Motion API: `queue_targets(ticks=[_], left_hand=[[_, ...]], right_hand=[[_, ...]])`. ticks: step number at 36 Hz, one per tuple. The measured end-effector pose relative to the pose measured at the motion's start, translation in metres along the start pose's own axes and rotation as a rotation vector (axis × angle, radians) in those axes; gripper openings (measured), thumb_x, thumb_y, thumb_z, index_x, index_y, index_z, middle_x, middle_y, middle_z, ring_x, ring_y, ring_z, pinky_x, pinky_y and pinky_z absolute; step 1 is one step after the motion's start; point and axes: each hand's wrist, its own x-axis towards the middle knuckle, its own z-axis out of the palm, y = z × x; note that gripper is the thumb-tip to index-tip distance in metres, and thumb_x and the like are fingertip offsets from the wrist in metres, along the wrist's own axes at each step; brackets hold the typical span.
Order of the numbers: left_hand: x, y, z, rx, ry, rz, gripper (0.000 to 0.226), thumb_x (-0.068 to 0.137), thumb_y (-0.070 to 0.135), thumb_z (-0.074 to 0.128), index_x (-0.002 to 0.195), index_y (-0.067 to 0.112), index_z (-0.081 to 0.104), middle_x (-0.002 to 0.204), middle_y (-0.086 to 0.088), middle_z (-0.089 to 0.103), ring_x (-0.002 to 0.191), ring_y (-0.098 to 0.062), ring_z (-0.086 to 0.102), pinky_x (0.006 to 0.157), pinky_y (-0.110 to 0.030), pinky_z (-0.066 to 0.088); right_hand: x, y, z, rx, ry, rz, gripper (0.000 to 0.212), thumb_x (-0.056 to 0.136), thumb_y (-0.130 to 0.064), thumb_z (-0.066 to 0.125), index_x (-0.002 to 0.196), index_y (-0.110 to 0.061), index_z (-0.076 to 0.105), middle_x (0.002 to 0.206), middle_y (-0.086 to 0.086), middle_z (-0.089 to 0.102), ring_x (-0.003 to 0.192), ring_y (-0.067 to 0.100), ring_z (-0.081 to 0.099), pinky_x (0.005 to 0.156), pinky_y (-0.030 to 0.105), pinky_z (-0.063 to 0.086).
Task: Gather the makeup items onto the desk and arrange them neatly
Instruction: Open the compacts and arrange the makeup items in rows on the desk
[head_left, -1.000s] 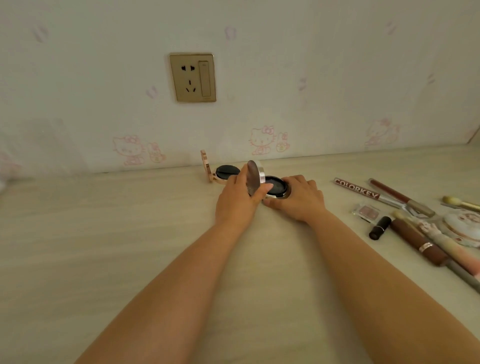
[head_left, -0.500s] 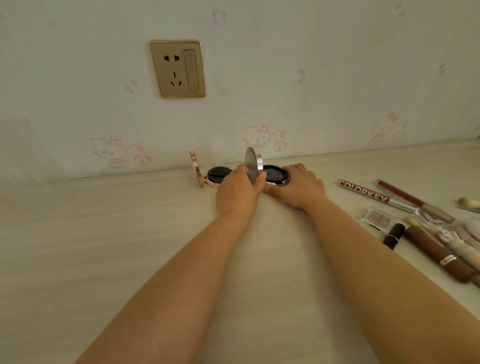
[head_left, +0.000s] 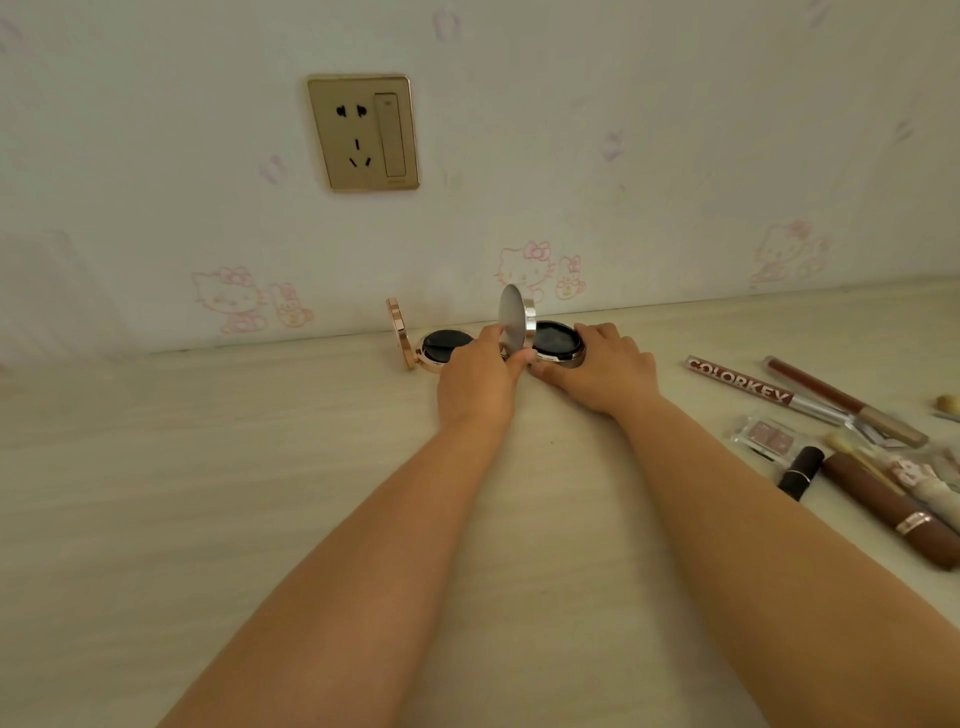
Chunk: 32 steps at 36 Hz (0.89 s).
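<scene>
Head view: near the surface's (head_left: 156, 519) back edge, the left hand (head_left: 480, 382) pinches the open compact's (head_left: 556, 343) upright mirrored lid; the right hand (head_left: 605, 371) curls around its base. A second compact (head_left: 436, 345) is partly hidden behind the left fingers (head_left: 491, 335).

The one legible text is the brand "COLORKEY", in white capital letters along the dark red barrel of a lip gloss tube (head_left: 737, 387), which lies on the tabletop (head_left: 208, 493) to the right of the open compact (head_left: 556, 345); no other label or number can be read
</scene>
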Motion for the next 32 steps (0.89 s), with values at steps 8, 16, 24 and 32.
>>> queue_targets(ticks=[8,16,24,32], left_hand=[[0.001,-0.002,0.002,-0.008,0.011,0.009,0.053,0.089,0.044,0.055,0.133,0.016,0.046,0.12,-0.006,0.062,0.113,-0.024,0.052,0.08,-0.028,0.038],[-0.021,0.002,-0.006,0.054,0.111,0.094,0.061,0.085,0.036,0.063,0.134,0.008,0.039,0.13,-0.013,0.042,0.117,-0.026,0.043,0.09,-0.03,0.038],[-0.07,0.017,-0.01,0.129,0.089,0.114,0.051,0.088,0.035,0.059,0.132,0.016,0.042,0.129,-0.007,0.042,0.114,-0.022,0.046,0.079,-0.035,0.044],[-0.119,0.053,0.002,0.139,-0.013,0.213,0.035,0.091,0.031,0.053,0.124,0.02,0.05,0.124,-0.002,0.05,0.108,-0.02,0.055,0.078,-0.039,0.048]], right_hand=[[-0.003,0.0,-0.001,0.024,0.031,0.003,0.069,0.071,-0.073,0.053,0.112,-0.018,0.051,0.121,0.004,0.05,0.113,0.027,0.048,0.087,0.039,0.035],[-0.022,0.007,-0.005,0.163,0.043,0.023,0.075,0.081,-0.047,0.061,0.142,-0.015,0.032,0.14,0.009,0.039,0.128,0.03,0.035,0.104,0.037,0.03],[-0.081,0.01,-0.015,0.132,0.106,0.023,0.041,0.092,-0.025,0.049,0.13,-0.011,0.049,0.132,0.012,0.044,0.121,0.03,0.039,0.1,0.034,0.031],[-0.151,0.027,-0.038,0.037,0.149,-0.056,0.034,0.094,-0.014,0.041,0.125,-0.009,0.053,0.126,0.012,0.049,0.116,0.028,0.041,0.096,0.029,0.028]])
